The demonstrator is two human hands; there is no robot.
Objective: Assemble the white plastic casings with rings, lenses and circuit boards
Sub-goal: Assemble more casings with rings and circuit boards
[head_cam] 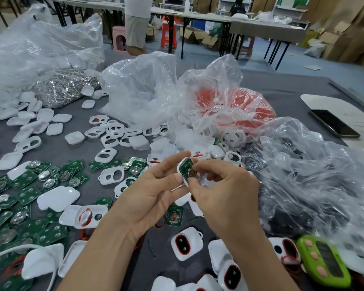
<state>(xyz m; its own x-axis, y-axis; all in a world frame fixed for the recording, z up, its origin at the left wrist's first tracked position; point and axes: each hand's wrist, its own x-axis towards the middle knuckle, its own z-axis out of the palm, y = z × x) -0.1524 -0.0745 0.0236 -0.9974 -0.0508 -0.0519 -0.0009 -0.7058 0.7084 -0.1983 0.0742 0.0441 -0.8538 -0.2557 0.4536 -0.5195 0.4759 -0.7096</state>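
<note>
A white casing (181, 169) holding a green circuit board (186, 164) shows against a dark grey table (282, 85). More white shells (108, 155) lie scattered about, and a few ringed shells (185, 243) carry red oval rings around black. Loose green boards (27, 194) bear silver discs. Clear glossy bags (141, 85) sit behind; one bag's filling (259, 110) is red, and a glittering heap (65, 87) is silver. A lime-green gadget (324, 263) has pink buttons. A phone (334, 123) is black.

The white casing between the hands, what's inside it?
A green circuit board sits in the white casing, a round metal disc on it. The left hand and right hand pinch the casing; anything beneath the board is hidden.
</note>
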